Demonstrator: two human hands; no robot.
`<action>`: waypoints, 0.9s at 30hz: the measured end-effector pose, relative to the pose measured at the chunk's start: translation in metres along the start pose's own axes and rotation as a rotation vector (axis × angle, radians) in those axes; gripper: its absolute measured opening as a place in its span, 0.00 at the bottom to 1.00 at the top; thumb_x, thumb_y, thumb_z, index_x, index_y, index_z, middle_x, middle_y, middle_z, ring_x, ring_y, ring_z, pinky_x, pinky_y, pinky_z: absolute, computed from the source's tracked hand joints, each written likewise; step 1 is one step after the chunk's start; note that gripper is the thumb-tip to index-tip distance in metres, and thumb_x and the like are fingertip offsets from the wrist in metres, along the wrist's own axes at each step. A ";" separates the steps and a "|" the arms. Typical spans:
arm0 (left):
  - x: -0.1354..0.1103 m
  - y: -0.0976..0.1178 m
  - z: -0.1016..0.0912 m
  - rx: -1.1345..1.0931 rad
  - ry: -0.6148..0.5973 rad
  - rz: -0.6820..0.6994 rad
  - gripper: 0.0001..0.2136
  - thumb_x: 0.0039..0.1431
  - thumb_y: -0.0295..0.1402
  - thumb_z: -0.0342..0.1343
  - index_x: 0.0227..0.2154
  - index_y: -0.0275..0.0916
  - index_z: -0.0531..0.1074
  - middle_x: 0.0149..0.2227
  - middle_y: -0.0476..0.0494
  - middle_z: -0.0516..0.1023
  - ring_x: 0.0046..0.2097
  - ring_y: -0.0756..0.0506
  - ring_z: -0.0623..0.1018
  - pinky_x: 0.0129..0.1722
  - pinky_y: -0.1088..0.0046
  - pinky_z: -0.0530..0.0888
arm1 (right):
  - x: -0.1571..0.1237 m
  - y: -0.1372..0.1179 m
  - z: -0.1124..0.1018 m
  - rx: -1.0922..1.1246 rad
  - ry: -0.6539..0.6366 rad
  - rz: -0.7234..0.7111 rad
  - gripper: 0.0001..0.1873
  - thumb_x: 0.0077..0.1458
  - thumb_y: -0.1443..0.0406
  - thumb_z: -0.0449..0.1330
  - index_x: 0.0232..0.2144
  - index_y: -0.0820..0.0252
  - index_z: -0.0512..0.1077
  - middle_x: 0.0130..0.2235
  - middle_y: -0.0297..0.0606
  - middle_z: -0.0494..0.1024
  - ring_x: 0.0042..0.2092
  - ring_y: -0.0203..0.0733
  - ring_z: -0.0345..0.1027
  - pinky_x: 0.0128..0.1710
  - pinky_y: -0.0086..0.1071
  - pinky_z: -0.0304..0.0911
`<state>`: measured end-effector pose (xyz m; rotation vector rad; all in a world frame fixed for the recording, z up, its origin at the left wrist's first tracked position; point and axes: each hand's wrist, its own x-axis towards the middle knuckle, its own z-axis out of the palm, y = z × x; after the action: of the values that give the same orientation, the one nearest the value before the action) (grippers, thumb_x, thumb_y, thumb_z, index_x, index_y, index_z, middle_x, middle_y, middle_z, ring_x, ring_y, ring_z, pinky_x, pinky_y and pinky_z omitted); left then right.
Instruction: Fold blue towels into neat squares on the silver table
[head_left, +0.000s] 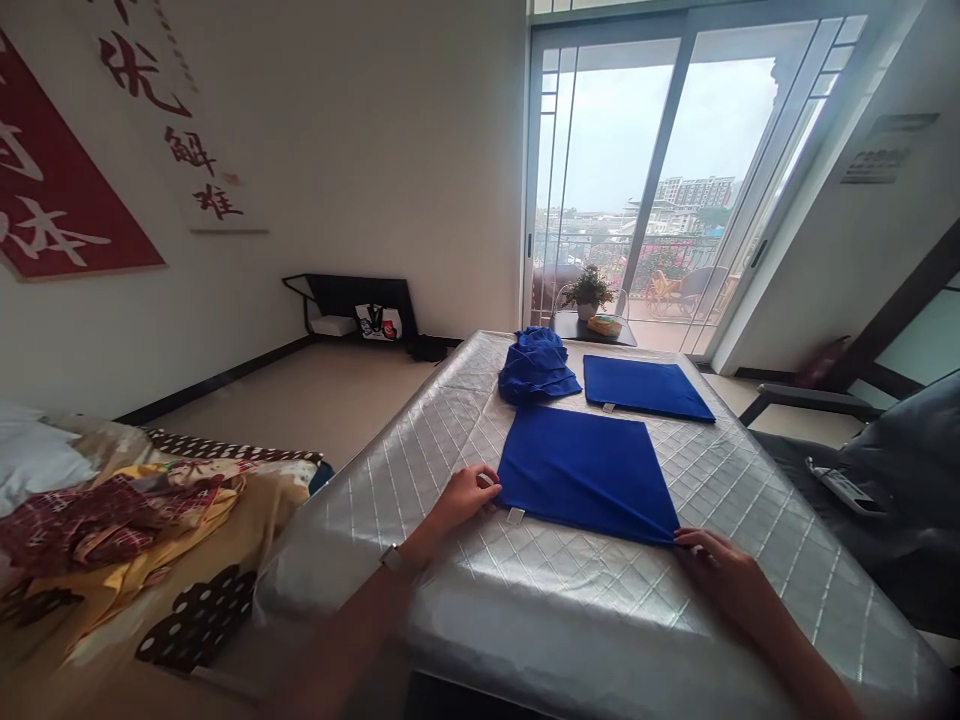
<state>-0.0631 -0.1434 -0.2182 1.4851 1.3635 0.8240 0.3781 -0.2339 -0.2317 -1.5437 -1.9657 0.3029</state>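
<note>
Pinching one near blue cloth (pixel 585 468), left fingers (pixel 489 476) and right fingers (pixel 691 540) closed, one far cloth (pixel 646 387), one crumpled bundle (pixel 537 366).

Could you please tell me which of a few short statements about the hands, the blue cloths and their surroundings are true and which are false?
1. The right hand is at the near right corner of the nearest flat blue cloth. True.
2. The crumpled blue cloth lies on the silver quilted cover. True.
3. The left hand is touching the crumpled blue cloth. False: it is at the left edge of the nearest flat blue cloth.
4. A band is worn on the right wrist. False: the band is on the left wrist.
5. The potted plant stands beyond the far end of the silver quilted cover. True.
</note>
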 end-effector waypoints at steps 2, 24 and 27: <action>-0.001 -0.003 -0.003 -0.029 -0.023 -0.006 0.19 0.50 0.45 0.68 0.37 0.36 0.73 0.26 0.45 0.81 0.27 0.44 0.81 0.25 0.73 0.75 | -0.002 -0.001 0.001 -0.039 0.008 -0.010 0.23 0.61 0.44 0.50 0.35 0.50 0.76 0.45 0.38 0.82 0.40 0.44 0.78 0.42 0.38 0.74; -0.030 -0.002 -0.011 -0.008 0.040 -0.043 0.23 0.46 0.52 0.66 0.36 0.37 0.75 0.26 0.45 0.81 0.30 0.42 0.82 0.32 0.69 0.77 | 0.060 -0.054 0.048 -0.434 -0.008 0.001 0.29 0.67 0.53 0.40 0.59 0.57 0.69 0.61 0.44 0.71 0.64 0.50 0.60 0.65 0.47 0.54; -0.035 0.002 -0.009 -0.021 0.050 -0.020 0.22 0.45 0.51 0.67 0.35 0.37 0.75 0.27 0.45 0.82 0.30 0.42 0.82 0.33 0.69 0.76 | 0.057 -0.042 0.072 -0.566 -0.089 0.084 0.34 0.66 0.54 0.37 0.67 0.61 0.58 0.69 0.42 0.57 0.71 0.50 0.43 0.68 0.50 0.43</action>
<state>-0.0768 -0.1757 -0.2096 1.4408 1.4003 0.8660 0.2949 -0.1793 -0.2479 -1.9892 -2.1762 -0.1763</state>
